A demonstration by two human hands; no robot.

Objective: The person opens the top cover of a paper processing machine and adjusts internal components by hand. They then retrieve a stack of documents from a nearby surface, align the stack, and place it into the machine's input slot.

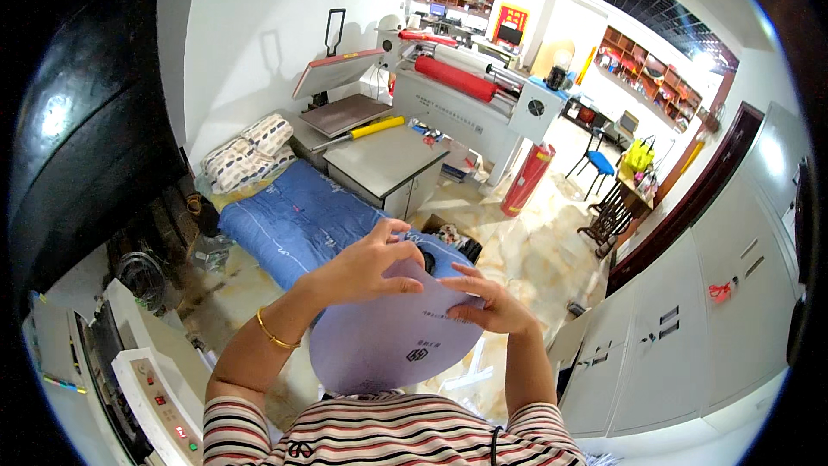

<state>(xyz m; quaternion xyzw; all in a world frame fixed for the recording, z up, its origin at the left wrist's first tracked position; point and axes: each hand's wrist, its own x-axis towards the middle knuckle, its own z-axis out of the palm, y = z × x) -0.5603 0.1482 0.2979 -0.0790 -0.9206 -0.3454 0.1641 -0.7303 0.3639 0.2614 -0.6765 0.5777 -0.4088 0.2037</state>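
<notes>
A pale lilac printed sheet (371, 336), bowed into a curve, is held up close in front of my striped shirt. Dark print and a small dark emblem show on its right half. My left hand (375, 263) grips its upper edge, thumb over the near face and fingers bent behind. At the upper right corner my right hand (492, 300) pinches the sheet, its thumb on the near face and its index finger stretched along the top. Whether it is one sheet or several together, I cannot tell. A yellow bangle circles my left wrist.
Beyond my hands is a bed with blue bedding (289, 216). Past it stand a grey-topped cabinet (388, 160), a heat press (341, 91) and a large roll machine (448, 103). Grey lockers (673, 336) line the right; a control-panel machine (164, 397) is at lower left.
</notes>
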